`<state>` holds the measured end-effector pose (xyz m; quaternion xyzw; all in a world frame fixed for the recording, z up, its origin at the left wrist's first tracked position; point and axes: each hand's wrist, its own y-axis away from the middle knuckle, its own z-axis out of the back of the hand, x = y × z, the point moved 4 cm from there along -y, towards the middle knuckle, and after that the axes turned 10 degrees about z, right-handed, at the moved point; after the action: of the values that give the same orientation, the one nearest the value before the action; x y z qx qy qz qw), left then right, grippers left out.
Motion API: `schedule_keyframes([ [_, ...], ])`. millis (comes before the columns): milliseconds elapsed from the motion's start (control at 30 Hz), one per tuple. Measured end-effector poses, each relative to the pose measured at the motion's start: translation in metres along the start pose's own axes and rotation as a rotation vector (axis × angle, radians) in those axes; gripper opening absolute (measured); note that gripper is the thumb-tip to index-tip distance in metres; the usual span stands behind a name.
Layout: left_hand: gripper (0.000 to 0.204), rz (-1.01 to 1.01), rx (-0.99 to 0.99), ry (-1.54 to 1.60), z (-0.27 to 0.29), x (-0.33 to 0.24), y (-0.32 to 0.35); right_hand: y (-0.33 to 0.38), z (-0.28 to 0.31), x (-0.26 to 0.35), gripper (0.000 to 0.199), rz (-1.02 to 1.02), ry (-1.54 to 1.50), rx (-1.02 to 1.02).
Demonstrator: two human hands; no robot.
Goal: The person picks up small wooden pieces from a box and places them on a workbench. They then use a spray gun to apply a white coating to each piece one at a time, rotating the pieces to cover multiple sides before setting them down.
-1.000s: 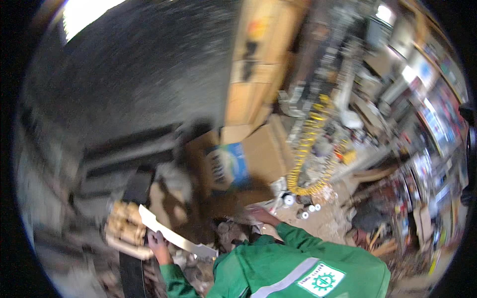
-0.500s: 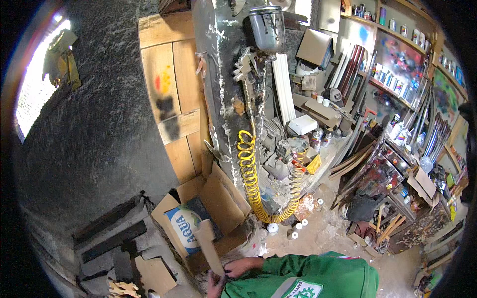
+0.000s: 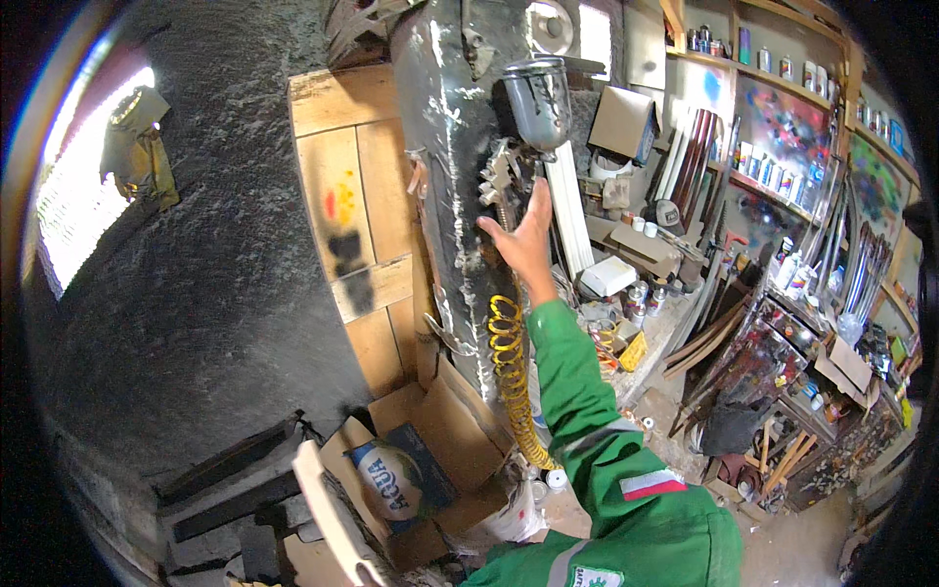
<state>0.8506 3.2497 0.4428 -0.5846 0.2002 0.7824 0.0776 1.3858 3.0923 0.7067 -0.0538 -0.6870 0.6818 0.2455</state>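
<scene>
Right hand (image 3: 528, 242) now higher, fingers (image 3: 539, 203) apart, spray gun (image 3: 540, 112) just above their tips

the bare right hand (image 3: 525, 240), in a long green sleeve (image 3: 577, 382), reaches up, thumb and fingers spread, at a grey metal spray gun (image 3: 497, 176) with a silvery, dark-streaked cup (image 3: 540, 110); whether they touch is unclear. below hangs a yellow coiled hose (image 3: 507, 357). a pale, curved flat strip (image 3: 326, 509) rises from the lower edge, near an open brown cardboard box (image 3: 471, 406).
</scene>
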Motion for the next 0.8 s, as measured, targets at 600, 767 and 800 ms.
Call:
schedule_keyframes([
  [600,0.039,0.031,-0.829,0.398,0.145,0.071,-0.016,-0.042,-0.018,0.005,0.064,-0.031,0.219,-0.027],
  [767,0.029,0.057,-0.640,0.815,0.148,0.080,-0.051,-0.047,-0.003,0.015,0.051,0.023,0.248,0.000],
  [800,0.027,0.063,-0.620,0.794,0.148,0.076,-0.054,-0.046,0.001,0.018,0.050,0.014,0.244,0.007],
])
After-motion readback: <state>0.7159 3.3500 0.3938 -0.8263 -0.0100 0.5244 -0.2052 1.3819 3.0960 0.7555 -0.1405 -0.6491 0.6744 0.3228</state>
